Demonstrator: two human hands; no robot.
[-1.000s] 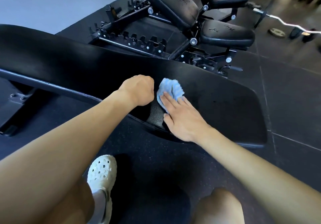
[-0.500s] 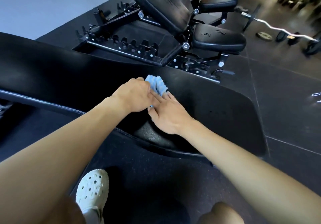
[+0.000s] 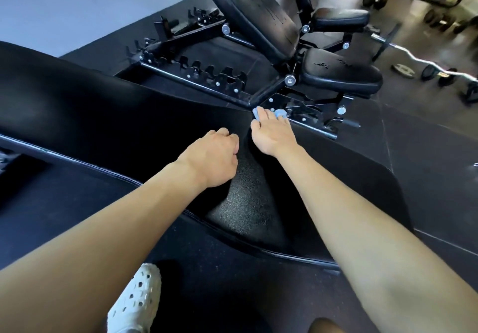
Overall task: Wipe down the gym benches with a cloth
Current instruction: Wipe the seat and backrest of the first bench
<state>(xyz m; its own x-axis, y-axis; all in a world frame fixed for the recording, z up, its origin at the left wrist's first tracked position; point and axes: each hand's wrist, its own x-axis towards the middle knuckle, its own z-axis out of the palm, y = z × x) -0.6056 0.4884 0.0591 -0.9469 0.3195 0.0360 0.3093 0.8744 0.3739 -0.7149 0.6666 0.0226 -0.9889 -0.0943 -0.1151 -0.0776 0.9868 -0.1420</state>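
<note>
A long black padded bench (image 3: pixel 108 115) runs across the view from far left to lower right. My right hand (image 3: pixel 271 132) lies flat at the bench's far edge and presses a small blue cloth (image 3: pixel 279 113) onto the pad; only bits of cloth show past the fingertips. My left hand (image 3: pixel 213 158) rests on the pad just left of it, fingers curled into a loose fist that holds nothing.
Beyond the far edge stands an adjustable bench (image 3: pixel 258 14) with black seat pads (image 3: pixel 341 74) and a notched steel frame (image 3: pixel 196 76). A curl bar (image 3: pixel 424 61) and weight plates lie on the rubber floor at right. My white shoe (image 3: pixel 137 301) is below the bench.
My right hand slid the cloth away from me across the pad to its far edge. My left hand stayed beside it in a fist, now apart from the cloth.
</note>
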